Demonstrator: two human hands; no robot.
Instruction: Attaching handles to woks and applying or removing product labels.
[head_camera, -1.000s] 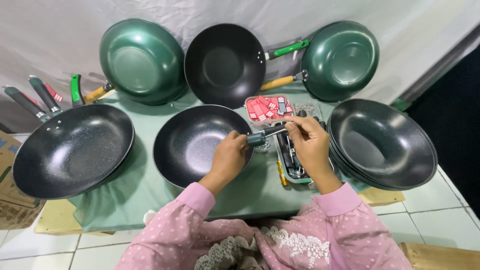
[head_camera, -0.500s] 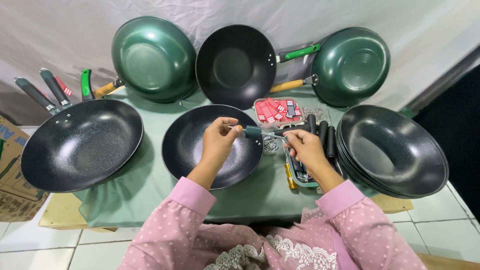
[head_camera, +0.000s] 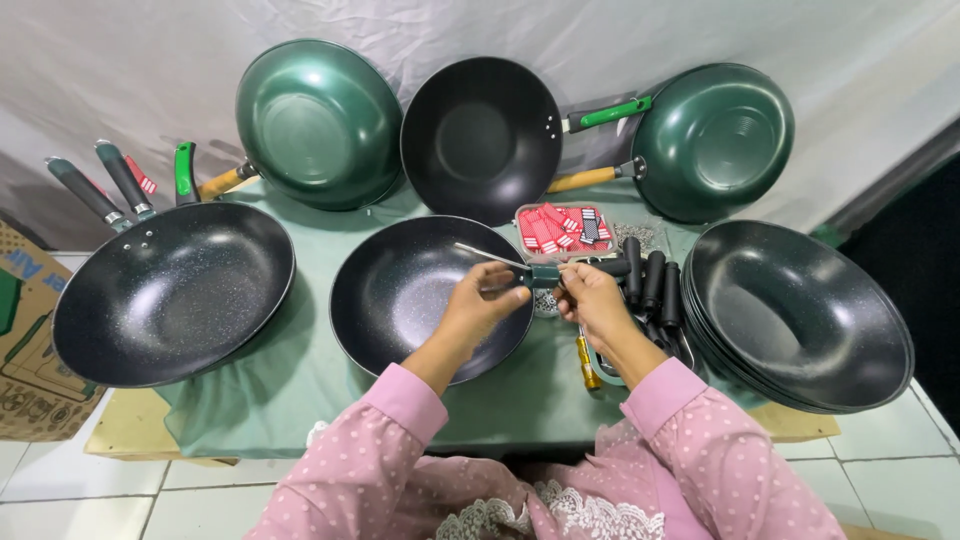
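2 hands (head_camera: 480, 305) (head_camera: 590, 300) on 1 handle (head_camera: 560, 272); 3 green woks (head_camera: 318, 122), 3 black pans (head_camera: 170, 295).

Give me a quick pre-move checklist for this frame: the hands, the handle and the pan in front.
1. Left hand grips the handle's metal bracket end: ok.
2. Right hand holds the black handle by its grip: ok.
3. Handle joined to the handleless pan: not ok; it is held above the pan's right rim.
4. Pan lies flat on the green cloth: ok.
5. Screw or fastener in the fingers: cannot tell.
6. Spare black handles lie beside the right hand: ok.
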